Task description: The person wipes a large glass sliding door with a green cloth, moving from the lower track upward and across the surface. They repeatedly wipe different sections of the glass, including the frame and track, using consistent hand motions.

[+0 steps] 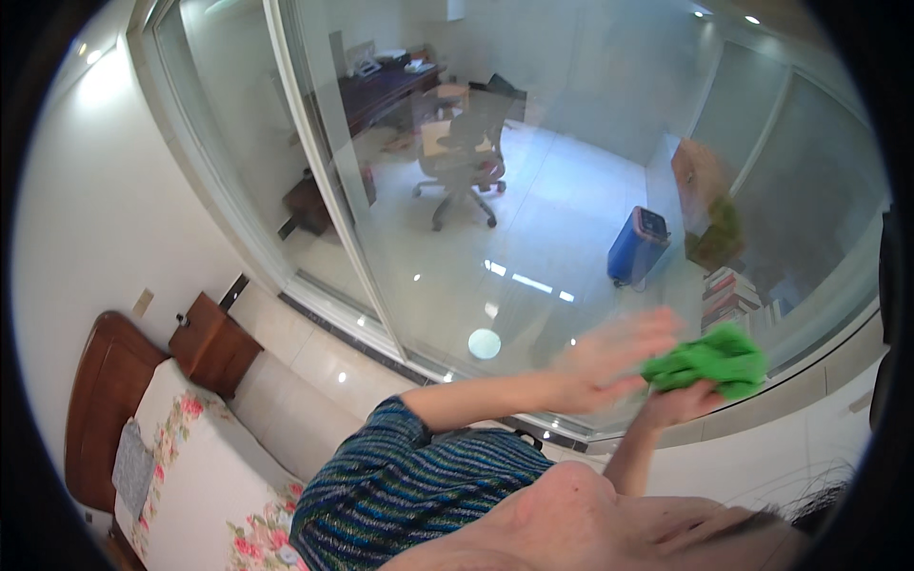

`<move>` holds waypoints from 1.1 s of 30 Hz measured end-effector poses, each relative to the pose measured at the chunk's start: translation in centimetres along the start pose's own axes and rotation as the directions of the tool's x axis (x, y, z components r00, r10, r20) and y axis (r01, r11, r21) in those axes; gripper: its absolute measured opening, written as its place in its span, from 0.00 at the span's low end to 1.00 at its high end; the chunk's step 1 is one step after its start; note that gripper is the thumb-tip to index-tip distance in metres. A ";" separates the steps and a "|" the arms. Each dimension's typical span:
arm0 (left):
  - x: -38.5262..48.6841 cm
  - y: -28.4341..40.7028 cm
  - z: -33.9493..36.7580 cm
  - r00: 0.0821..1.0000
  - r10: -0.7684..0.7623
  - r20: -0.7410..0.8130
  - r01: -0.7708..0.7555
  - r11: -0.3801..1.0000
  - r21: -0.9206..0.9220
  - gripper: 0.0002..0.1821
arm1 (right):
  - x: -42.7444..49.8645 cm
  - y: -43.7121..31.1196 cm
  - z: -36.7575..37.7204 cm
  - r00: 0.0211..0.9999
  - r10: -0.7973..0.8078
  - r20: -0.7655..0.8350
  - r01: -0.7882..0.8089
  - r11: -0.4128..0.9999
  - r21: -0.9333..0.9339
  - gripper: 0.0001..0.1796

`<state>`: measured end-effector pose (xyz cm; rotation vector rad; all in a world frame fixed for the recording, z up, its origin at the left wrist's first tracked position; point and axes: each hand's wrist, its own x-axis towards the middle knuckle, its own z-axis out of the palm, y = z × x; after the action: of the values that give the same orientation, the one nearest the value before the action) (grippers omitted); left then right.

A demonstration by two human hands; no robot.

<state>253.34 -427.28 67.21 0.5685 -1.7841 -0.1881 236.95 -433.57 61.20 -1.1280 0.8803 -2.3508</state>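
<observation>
My left hand (620, 360) reaches across the middle right of the picture, blurred, its fingers apart and nothing seen in it. Just right of its fingertips is a bunched green cloth (707, 360). My right hand (684, 404) grips this cloth from below, with part of the hand hidden by its folds. Both hands are in front of a large glass partition (528, 285), near its lower right part. Whether the cloth touches the glass cannot be told.
Through the glass show an office chair (464, 153), a dark desk (385, 89), a blue bin-like container (638, 246) and stacked books (730, 292). At the left stand a wooden nightstand (214, 346) and a bed (193, 485) with a floral cover.
</observation>
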 end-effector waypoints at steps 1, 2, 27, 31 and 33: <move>-0.9 -0.4 -3.1 0.993 0.040 -0.109 -0.027 0.992 0.121 0.26 | 2.8 -1.2 1.1 0.940 -0.335 -0.064 0.286 0.877 -0.386 0.24; -1.7 -1.0 -6.1 0.977 0.052 -0.208 0.002 0.968 0.252 0.26 | 6.3 -2.4 2.0 0.936 -0.331 -0.118 0.320 0.942 -0.102 0.23; -9.7 -12.3 -38.5 0.529 0.009 -0.849 0.554 0.754 0.353 0.23 | 18.1 -14.1 35.4 0.080 -0.816 0.572 0.977 -0.049 -0.206 0.22; -9.3 -12.9 -37.7 0.500 0.054 -0.864 0.534 0.767 0.356 0.21 | 22.6 -22.6 37.5 0.492 -0.847 0.201 0.628 0.186 -0.756 0.22; -9.1 -13.1 -37.5 0.500 0.050 -0.864 0.515 0.786 0.343 0.20 | 13.0 -20.3 42.1 0.444 -0.535 0.718 0.865 0.049 -0.499 0.10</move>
<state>294.00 -428.21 64.94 1.1314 -0.7190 0.4197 261.14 -441.86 102.42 -2.9834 1.7058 -2.0576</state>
